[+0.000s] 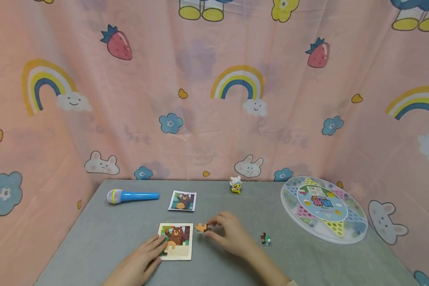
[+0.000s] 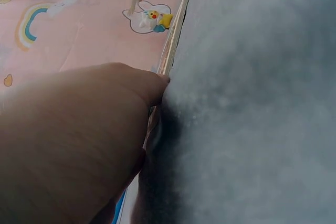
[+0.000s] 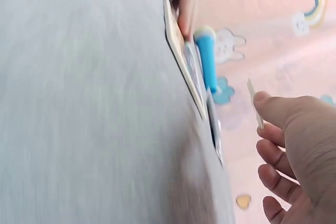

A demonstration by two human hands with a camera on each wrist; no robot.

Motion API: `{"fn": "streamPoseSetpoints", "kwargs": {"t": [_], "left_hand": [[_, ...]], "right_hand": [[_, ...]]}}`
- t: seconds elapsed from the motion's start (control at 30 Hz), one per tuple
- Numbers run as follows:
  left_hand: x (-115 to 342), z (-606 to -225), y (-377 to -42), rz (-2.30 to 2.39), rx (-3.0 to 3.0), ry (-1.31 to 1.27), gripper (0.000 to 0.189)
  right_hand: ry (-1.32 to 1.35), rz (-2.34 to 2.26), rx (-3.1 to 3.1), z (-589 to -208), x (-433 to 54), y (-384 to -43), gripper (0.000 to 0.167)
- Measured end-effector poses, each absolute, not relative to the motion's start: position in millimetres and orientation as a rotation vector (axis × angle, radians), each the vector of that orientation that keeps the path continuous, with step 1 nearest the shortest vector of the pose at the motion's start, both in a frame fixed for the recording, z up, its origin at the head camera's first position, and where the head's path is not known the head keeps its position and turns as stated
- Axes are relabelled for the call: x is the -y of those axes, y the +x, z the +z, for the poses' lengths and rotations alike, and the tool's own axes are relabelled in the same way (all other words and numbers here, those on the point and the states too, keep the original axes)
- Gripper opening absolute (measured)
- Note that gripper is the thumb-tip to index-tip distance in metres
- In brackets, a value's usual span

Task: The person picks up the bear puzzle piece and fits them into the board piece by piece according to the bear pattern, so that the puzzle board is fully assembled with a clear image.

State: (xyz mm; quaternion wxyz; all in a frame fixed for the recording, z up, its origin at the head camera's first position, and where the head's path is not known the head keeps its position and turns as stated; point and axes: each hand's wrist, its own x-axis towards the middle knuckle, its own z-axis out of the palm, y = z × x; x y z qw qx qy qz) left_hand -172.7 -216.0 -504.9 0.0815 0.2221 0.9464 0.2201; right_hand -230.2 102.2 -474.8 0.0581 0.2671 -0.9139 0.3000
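Note:
A bear jigsaw puzzle in a pale wooden tray [image 1: 192, 242] lies on the grey table, its lower part showing bare wood. My left hand [image 1: 139, 260] rests at the tray's left side, fingers stretched over the edge, thumb near the lower corner. To the right of the tray, my right hand [image 1: 232, 234] pinches an orange-brown puzzle piece [image 1: 201, 227] between thumb and fingers. In the right wrist view this thin piece [image 3: 252, 95] is seen edge-on, held above the table. Another puzzle piece [image 1: 266, 239], dark with green, lies right of my right hand.
Behind the tray lies a bear picture card [image 1: 182, 201]. A blue toy microphone [image 1: 134, 196] is at the back left, and a small white-and-yellow figurine [image 1: 236, 184] stands at the back edge. A round game board [image 1: 286, 206] lies at the right. A pink patterned curtain [image 1: 200, 147] hangs behind.

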Motion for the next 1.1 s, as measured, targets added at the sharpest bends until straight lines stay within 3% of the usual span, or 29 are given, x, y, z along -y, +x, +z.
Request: {"fn": "streamPoseSetpoints", "kwargs": {"t": [0.53,1.1], "left_hand": [[218,-507,-172,0.681,-2.85,0.698,0.052],[217,-508,-176,0.669,-2.808,0.668,0.054]], "right_hand": [[1.005,0.893,2.751,-477,-47,-218,0.023],[1.052,0.998,2.73,-502,-37,-215,0.022]]}}
